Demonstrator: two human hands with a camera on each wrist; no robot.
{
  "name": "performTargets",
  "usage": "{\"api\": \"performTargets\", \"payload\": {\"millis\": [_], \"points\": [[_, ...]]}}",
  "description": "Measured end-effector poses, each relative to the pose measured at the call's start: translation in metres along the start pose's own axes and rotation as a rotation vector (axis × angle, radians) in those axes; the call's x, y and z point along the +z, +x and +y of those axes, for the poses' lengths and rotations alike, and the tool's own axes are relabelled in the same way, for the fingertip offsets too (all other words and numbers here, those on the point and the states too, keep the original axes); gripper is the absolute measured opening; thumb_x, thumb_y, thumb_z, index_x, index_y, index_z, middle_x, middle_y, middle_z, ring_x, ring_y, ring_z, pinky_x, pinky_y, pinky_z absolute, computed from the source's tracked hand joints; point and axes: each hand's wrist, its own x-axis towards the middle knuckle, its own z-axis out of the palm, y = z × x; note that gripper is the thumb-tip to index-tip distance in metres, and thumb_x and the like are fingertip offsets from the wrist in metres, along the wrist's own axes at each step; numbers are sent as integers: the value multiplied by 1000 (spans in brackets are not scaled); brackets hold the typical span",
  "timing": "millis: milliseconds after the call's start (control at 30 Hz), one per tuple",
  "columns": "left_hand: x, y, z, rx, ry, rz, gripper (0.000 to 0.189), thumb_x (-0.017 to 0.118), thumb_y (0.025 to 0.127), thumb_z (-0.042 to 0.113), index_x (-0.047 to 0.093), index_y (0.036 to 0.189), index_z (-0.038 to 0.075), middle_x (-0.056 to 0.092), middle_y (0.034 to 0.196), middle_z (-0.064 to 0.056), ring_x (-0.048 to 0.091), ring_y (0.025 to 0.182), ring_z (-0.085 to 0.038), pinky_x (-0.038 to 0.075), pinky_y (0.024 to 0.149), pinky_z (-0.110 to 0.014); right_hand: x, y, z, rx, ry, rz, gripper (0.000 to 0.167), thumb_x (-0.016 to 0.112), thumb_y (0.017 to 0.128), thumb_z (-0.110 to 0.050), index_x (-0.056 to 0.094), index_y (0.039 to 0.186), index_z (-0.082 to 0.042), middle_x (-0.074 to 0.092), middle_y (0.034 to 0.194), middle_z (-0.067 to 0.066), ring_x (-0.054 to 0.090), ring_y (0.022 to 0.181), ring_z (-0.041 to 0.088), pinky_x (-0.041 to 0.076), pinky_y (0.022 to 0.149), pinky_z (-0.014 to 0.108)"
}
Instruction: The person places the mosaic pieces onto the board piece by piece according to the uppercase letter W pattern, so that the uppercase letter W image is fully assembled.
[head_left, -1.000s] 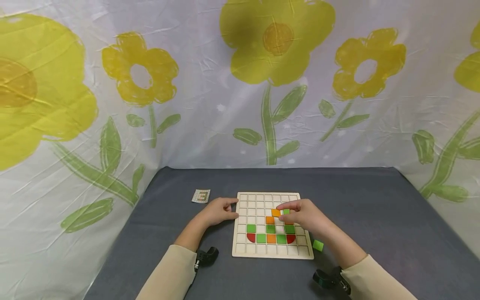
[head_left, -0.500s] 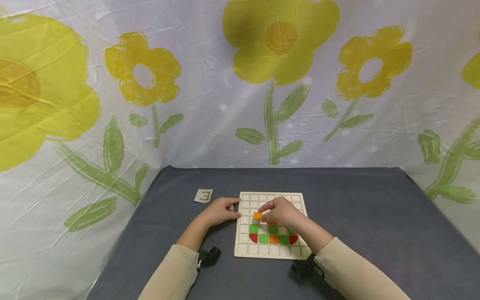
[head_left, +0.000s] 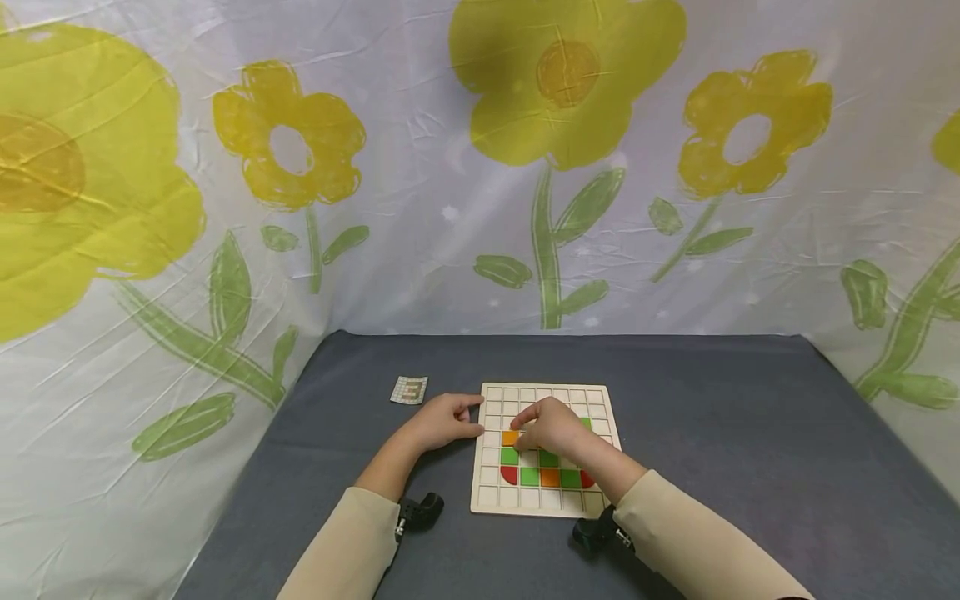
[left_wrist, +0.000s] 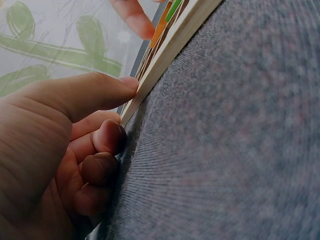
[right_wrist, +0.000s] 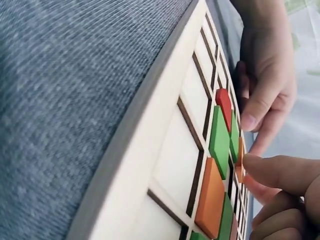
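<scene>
My left hand (head_left: 442, 421) is at the left edge of a square wooden grid board (head_left: 551, 500), its thumb tip and index finger touching the rim. In the left wrist view its other fingers curl beside the board. My right hand (head_left: 553, 427) reaches across the board and pinches an orange square tile (head_left: 510, 437) between thumb and index finger, low in a cell on the left side. Just below that tile lie a green tile (head_left: 509, 456) and a red rounded piece (head_left: 510, 475). More green and orange tiles (right_wrist: 210, 197) fill cells nearby, some hidden under the right hand.
A small card (head_left: 409, 390) with a grid pattern lies behind the left hand. Dark grey cloth (head_left: 720, 417) covers the table, and a flower-printed curtain (head_left: 420, 233) hangs at the back and sides.
My right hand has carried the orange tile leftward over the board and lowered it to a cell. The left hand keeps its place. A loose green tile right of the board is now hidden.
</scene>
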Motion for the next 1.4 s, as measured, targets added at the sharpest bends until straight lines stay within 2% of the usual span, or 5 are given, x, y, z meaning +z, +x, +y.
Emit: {"api": "performTargets", "payload": {"millis": [333,967,1200,1300,1400], "points": [[0,0,1,-7,-12,-1,59,78,92,18,58,145,3,49,62,6,42,54,-10,35,56,-27,2,-1,-1,-14,-55,35,7,83,84,-13,82,91,-15,72,106,3,59,85,21,48,73,36],[0,-2,1,-1,-22,0,59,78,92,18,58,145,2,50,63,5,43,54,-10,36,57,-28,4,-4,0,-51,-134,58,7,81,87,-17,83,94,-17,72,115,4,58,80,18,46,69,35],[1,-1,1,1,-11,1,59,78,93,19,58,146,3,50,62,5,42,53,-10,36,56,-28,-10,-12,6,-68,-92,52,13,79,91,-19,83,102,-16,73,109,3,64,87,17,51,77,40],[1,-1,1,0,-13,2,59,78,93,19,57,146,3,50,62,5,42,53,-10,37,57,-28,-19,-18,11,-56,-85,59,14,80,91,-21,83,104,-16,72,109,2,61,88,18,49,75,39],[0,-1,1,0,-9,4,60,77,93,19,57,147,3,50,62,5,42,54,-11,37,57,-29,-30,-26,17,-45,-38,46,17,78,92,-20,83,107,-14,69,100,6,53,81,19,42,67,36]]}}
